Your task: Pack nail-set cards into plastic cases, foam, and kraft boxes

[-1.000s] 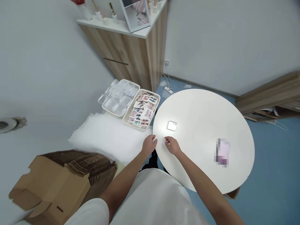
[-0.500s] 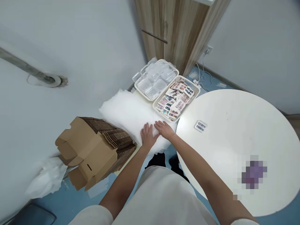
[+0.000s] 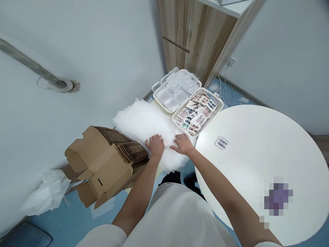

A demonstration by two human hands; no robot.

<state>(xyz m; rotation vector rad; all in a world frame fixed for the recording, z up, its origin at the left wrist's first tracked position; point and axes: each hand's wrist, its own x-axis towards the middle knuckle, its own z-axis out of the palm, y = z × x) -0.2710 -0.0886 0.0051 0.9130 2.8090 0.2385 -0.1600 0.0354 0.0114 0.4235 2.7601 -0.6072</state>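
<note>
A thick pile of soft white sheets (image 3: pixel 136 118), perhaps foam, lies in front of me. On its left part rests my left hand (image 3: pixel 156 145), fingers a little bent and apart, gripping nothing that I can see. My right hand (image 3: pixel 183 144) touches the same pile farther right, its thumb spread away from the fingers. Just beyond that hand stands a white basket (image 3: pixel 220 106) full of cards bearing sets of coloured press-on nails (image 3: pixel 200 119). Beside it is a second white basket (image 3: pixel 164 109) heaped with clear plastic cases (image 3: pixel 177 89).
Flat brown cardboard boxes (image 3: pixel 108 164) stand stacked at my left, near a crumpled white bag (image 3: pixel 48 192). The round white table (image 3: pixel 257 147) on my right carries a small clear case of nails (image 3: pixel 221 143) and a blurred purple thing (image 3: pixel 279 197). A wooden cabinet (image 3: pixel 197 37) stands behind.
My hands were close together on the white pile. Now they are farther apart, the left one moved leftward with its fingers more bent. The camera view has shifted slightly.
</note>
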